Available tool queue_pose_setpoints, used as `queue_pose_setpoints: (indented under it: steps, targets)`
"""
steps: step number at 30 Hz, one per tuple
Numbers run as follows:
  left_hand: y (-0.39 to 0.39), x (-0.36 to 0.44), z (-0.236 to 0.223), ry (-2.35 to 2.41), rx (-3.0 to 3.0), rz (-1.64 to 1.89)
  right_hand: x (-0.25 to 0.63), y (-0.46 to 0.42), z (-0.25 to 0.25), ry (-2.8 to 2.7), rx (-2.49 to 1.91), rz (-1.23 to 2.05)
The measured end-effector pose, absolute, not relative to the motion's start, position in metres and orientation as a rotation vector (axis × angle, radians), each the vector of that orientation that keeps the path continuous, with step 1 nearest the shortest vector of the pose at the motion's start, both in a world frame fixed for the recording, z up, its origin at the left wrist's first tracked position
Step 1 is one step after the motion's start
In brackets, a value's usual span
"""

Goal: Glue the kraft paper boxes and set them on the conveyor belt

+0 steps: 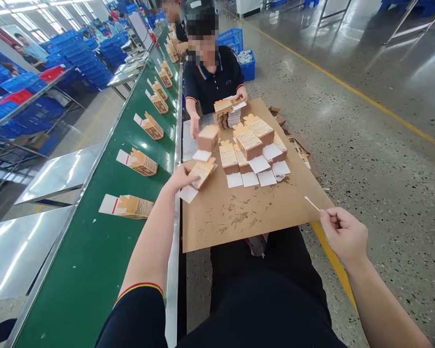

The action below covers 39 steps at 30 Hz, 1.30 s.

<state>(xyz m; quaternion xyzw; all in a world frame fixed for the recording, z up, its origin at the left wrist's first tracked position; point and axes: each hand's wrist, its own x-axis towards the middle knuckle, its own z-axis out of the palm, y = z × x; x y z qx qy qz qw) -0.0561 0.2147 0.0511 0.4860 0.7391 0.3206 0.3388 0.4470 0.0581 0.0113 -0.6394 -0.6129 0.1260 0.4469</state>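
Note:
My left hand [181,179] grips a small brown cardboard box [202,174] with a white flap, at the left side of a cardboard-covered table [246,212]. Between the thumb and fingers of my right hand [344,233] is a cotton swab [311,203], its white tip pointing up and left past the table's right edge. Just beyond my left hand, a blurred brown box [208,137] is close to a co-worker's hand [195,125]. Several more boxes [248,142] with open white flaps are piled on the table, two of them on top of the others.
Along my left runs a green conveyor belt [94,251] carrying a row of boxes [134,206] with flaps open. A co-worker [217,72] sits opposite, behind a stack of flat cartons [228,113]. A small ring-shaped roll [280,178] lies by the pile. Blue crates [246,65] stand behind.

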Motion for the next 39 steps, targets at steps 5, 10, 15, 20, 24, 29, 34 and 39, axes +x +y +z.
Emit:
queue_pose_setpoints:
  steps: [5,10,15,20,24,29,34,39]
  targets:
    - [0.104,-0.068,0.052,1.848,1.068,0.767,0.451,0.053,0.018,-1.552,-1.563,0.35]
    - [0.02,-0.075,0.058,1.644,0.781,0.715,0.433,0.052,0.029,-1.604,-1.45,0.424]
    - [0.007,-0.038,0.034,1.555,0.62,1.187,0.385,0.052,0.019,-1.687,-1.352,0.612]
    - [0.043,0.01,-0.003,1.545,0.699,1.364,0.313,0.055,-0.018,-1.977,-1.131,0.7]
    - [0.054,0.018,-0.014,1.585,0.739,1.384,0.279,0.051,-0.045,-2.187,-1.055,0.586]
    - [0.053,0.02,-0.014,1.595,0.762,1.385,0.273,0.052,-0.053,-2.341,-1.083,0.494]
    - [0.051,0.032,-0.01,1.636,0.843,1.425,0.283,0.071,-0.05,-2.265,-1.188,0.473]
    - [0.031,0.061,-0.018,1.872,1.028,1.404,0.31,0.084,-0.039,-2.044,-1.259,0.514]
